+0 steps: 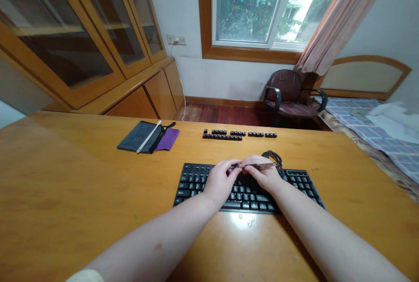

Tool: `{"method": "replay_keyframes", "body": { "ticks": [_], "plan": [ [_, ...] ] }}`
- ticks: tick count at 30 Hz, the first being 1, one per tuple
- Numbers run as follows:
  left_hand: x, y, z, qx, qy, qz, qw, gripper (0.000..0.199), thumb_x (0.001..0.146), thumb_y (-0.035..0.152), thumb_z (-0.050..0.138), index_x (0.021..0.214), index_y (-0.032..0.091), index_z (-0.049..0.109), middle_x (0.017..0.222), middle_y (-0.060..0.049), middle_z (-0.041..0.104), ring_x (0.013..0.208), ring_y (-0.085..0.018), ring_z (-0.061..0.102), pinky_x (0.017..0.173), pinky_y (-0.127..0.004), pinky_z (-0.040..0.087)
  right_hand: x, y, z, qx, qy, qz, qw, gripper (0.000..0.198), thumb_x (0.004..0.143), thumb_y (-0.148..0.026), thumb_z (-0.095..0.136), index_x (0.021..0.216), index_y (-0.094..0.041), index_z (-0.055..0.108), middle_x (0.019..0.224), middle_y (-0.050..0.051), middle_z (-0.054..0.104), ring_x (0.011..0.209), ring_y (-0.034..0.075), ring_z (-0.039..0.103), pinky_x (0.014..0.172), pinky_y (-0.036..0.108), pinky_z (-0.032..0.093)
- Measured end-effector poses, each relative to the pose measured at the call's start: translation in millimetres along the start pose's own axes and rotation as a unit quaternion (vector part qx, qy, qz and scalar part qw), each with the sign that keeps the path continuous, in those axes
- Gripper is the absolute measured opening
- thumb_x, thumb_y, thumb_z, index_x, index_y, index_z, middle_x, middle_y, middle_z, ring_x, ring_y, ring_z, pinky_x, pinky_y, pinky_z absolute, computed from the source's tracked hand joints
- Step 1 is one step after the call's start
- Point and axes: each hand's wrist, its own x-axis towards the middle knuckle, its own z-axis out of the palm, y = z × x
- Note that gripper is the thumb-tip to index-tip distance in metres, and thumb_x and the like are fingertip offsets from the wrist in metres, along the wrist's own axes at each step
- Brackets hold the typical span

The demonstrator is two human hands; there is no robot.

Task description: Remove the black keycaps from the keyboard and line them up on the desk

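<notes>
A black keyboard (242, 204) lies on the desk in front of me, with both hands over its upper middle. My left hand (221, 181) is closed, its thumb and fingers pinched together at the top rows; a small dark piece shows at the fingertips, too small to name. Beside it, fingertips almost meeting, my right hand (263, 176) grips a slim tool (266, 166) with a brownish end pointing right. That tool's other end is hidden by the fingers. Loose black keycaps (225, 137) stand in rows behind the keyboard. A coiled black cable (274, 158) lies at its back edge.
On the left of the wooden desk (81, 177) lie a dark zip pouch (134, 137), a pale stick (149, 137) across it and a purple cloth (168, 139). Beyond the desk stand a cabinet (160, 92), an armchair (286, 87) and a bed (376, 116).
</notes>
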Motion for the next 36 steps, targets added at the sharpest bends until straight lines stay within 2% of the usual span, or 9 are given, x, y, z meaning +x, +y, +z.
{"method": "replay_keyframes", "body": {
  "ticks": [6, 17, 24, 27, 36],
  "plan": [
    [0.9, -1.3, -1.5, -0.018, 0.01, 0.022, 1.0, 0.023, 0.089, 0.026, 0.046, 0.1, 0.022, 0.066, 0.101, -0.001, 0.069, 0.096, -0.016, 0.061, 0.088, -0.029, 0.046, -0.6, -1.6, -0.2, -0.048, 0.005, 0.008, 0.999, 0.015, 0.086, -0.023, 0.056, 0.094, -0.022, 0.069, 0.083, 0.004, 0.07, 0.076, 0.015, 0.065, 0.072, 0.03, 0.053],
    [1.3, 0.4, -1.3, -0.025, 0.006, 0.002, 1.0, 0.019, 0.087, 0.025, 0.049, 0.094, 0.02, 0.065, 0.094, -0.002, 0.069, 0.09, -0.017, 0.062, 0.083, -0.029, 0.049, 0.2, -6.4, 1.2, -0.03, 0.02, 0.015, 0.999, 0.012, 0.084, -0.024, 0.058, 0.088, -0.021, 0.069, 0.082, 0.005, 0.07, 0.076, 0.017, 0.065, 0.073, 0.032, 0.054],
    [0.5, -1.5, 1.4, 0.009, 0.0, 0.02, 1.0, 0.028, 0.081, 0.015, 0.055, 0.108, 0.022, 0.061, 0.104, -0.002, 0.066, 0.092, -0.016, 0.06, 0.087, -0.031, 0.047, 0.4, -1.5, 2.3, -0.02, 0.076, 0.055, 0.995, 0.015, 0.084, -0.029, 0.058, 0.081, -0.02, 0.069, 0.078, 0.006, 0.07, 0.073, 0.018, 0.066, 0.07, 0.032, 0.054],
    [1.0, -3.2, 1.7, 0.015, 0.001, 0.015, 1.0, 0.028, 0.082, 0.016, 0.054, 0.108, 0.022, 0.061, 0.105, -0.002, 0.066, 0.095, -0.017, 0.06, 0.088, -0.032, 0.047, 2.4, -4.6, 1.1, -0.012, 0.069, 0.044, 0.997, 0.014, 0.083, -0.028, 0.059, 0.081, -0.02, 0.069, 0.074, 0.005, 0.07, 0.071, 0.017, 0.065, 0.069, 0.032, 0.054],
    [-0.6, -1.7, 0.7, -0.004, 0.028, -0.015, 0.999, 0.023, 0.082, 0.019, 0.057, 0.104, 0.022, 0.063, 0.097, -0.001, 0.067, 0.086, -0.015, 0.061, 0.082, -0.028, 0.048, 2.2, -6.1, -3.6, -0.008, 0.016, 0.001, 1.0, 0.012, 0.083, -0.025, 0.06, 0.087, -0.021, 0.07, 0.079, 0.005, 0.07, 0.077, 0.017, 0.065, 0.074, 0.032, 0.053]
  ]
}}
